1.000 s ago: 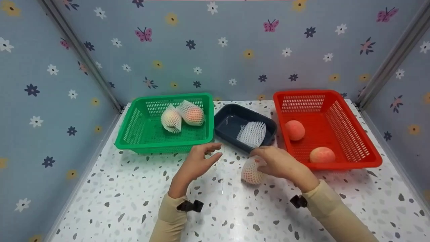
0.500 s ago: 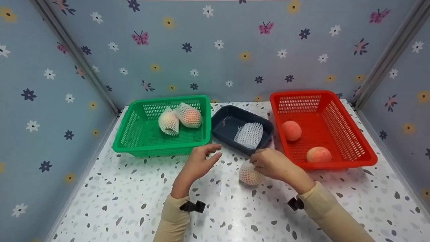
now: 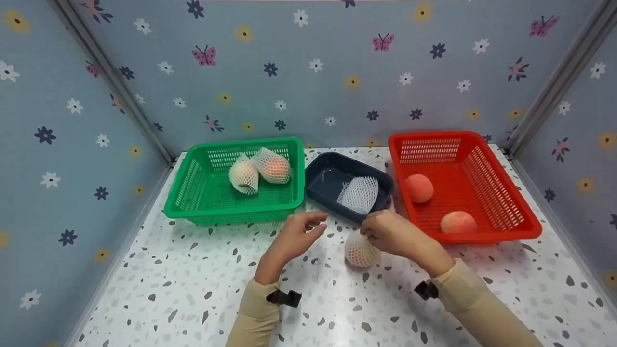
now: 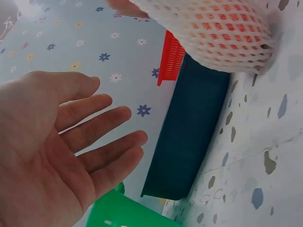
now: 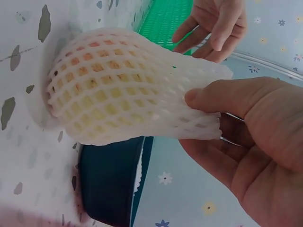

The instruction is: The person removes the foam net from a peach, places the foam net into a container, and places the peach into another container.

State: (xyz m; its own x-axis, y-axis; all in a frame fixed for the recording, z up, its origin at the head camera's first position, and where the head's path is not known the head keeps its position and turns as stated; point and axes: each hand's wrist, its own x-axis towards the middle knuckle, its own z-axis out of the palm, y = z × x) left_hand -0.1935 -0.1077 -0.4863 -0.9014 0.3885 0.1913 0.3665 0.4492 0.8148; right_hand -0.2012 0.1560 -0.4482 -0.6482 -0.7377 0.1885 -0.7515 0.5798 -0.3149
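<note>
Pinched the loose upper end of a white foam net (image 5: 175, 101) between the thumb and curled fingers of the right hand (image 3: 393, 233), with the thumb on one face of the foam and the fingers bent behind it. Slanted the right forearm inward from the lower right of the head view, back of the hand uppermost. Had the peach (image 5: 99, 90) inside that net, upright on the speckled table (image 3: 318, 308), directly below the right fingertips and just in front of the dark tray (image 3: 331, 206). Held the left hand (image 4: 71, 142) empty, near the peach but apart from it. Turned the left palm inward, with the fingers loosely extended, slightly bent, and the thumb stretched out beside them. Slanted the left forearm inward too. Had two netted peaches (image 3: 275, 169) in the green basket (image 3: 234, 210) beyond the left hand, more foam netting (image 3: 361, 193) in the tray, and two bare peaches (image 3: 458, 222) in the red basket (image 3: 446, 178) at the right.
</note>
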